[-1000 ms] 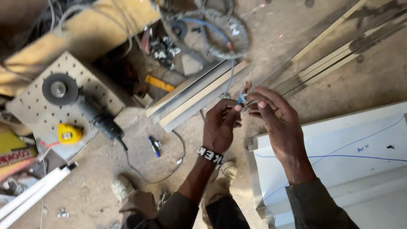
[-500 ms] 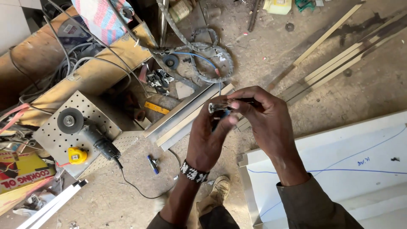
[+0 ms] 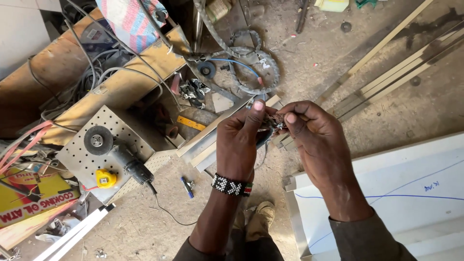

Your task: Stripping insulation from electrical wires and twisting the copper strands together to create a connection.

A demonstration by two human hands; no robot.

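So both hands are up close together over the dusty floor (image 3: 386, 111), working on one tiny thing. The left hand (image 3: 237, 142) has its fingers curled in, thumb tip pointing up, pinching a small dark metal piece (image 3: 276, 122) from its side. The right hand (image 3: 319, 140) is clenched around the same piece from the other side, thumb and forefinger pressed onto it. It's too small and too covered by fingertips to tell what the piece actually is. A thin cable (image 3: 263, 150) hangs down between the palms. There's a beaded bracelet (image 3: 231, 185) on the left wrist.

Below right lies a white panel (image 3: 411, 193) with a blue pen line drawn across it. Off to the left, an angle grinder (image 3: 121, 157) sits on a perforated board (image 3: 79, 159) next to a yellow tape measure (image 3: 106, 178).
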